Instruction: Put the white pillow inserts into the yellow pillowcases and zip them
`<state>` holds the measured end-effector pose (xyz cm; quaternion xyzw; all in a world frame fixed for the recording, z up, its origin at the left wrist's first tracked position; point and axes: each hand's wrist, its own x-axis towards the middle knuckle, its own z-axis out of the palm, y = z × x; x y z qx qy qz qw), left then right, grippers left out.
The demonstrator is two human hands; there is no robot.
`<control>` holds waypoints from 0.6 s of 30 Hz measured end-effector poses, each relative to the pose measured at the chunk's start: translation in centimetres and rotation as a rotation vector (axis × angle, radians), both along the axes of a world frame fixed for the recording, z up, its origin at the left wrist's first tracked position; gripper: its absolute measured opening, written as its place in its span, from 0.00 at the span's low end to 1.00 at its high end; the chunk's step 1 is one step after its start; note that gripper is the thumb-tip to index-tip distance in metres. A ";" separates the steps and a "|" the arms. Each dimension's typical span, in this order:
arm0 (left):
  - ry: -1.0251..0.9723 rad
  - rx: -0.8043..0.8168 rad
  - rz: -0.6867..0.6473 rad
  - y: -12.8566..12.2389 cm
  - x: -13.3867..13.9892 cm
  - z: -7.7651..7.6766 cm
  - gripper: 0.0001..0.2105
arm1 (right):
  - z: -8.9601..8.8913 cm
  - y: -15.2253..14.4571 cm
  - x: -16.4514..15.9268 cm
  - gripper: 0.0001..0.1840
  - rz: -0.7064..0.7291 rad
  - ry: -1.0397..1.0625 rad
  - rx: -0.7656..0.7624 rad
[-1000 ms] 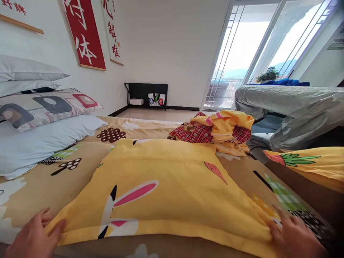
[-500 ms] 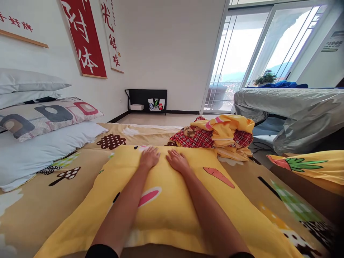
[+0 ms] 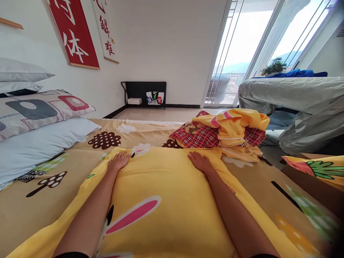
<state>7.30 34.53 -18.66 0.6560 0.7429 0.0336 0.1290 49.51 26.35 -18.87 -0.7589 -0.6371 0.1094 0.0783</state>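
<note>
A yellow pillow with a pink-and-white rabbit-ear print lies flat on the bed in front of me. My left hand rests palm down on its far left part, fingers stretched forward. On the far right part lies my right hand, also palm down with fingers extended. Both hands press on the fabric and grip nothing. My right forearm covers most of a carrot print on the pillow.
Beyond the pillow, a crumpled yellow and red-plaid cloth sits on the patterned bedsheet. Several pillows, including a white one, are stacked at left. A yellow cloth with a carrot print and a grey-covered table are at right.
My hands have moved apart across the pillow, the left toward its left side and the right toward its right side. The camera view has shifted slightly.
</note>
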 end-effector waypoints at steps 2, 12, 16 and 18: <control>-0.005 -0.009 0.014 0.5 -1.2 -0.3 0.33 | -0.6 0.0 1.2 0.30 -0.046 -0.033 0.031; -0.055 0.022 0.134 1.2 -4.1 -1.0 0.31 | -2.5 0.2 7.2 0.35 -0.334 0.030 0.036; -0.139 0.090 0.143 0.9 -4.3 -1.2 0.30 | -3.0 -0.2 7.4 0.35 -0.376 0.088 0.097; -0.194 0.136 0.143 0.2 -4.5 -1.2 0.28 | -3.0 -1.0 7.4 0.33 -0.388 0.129 0.145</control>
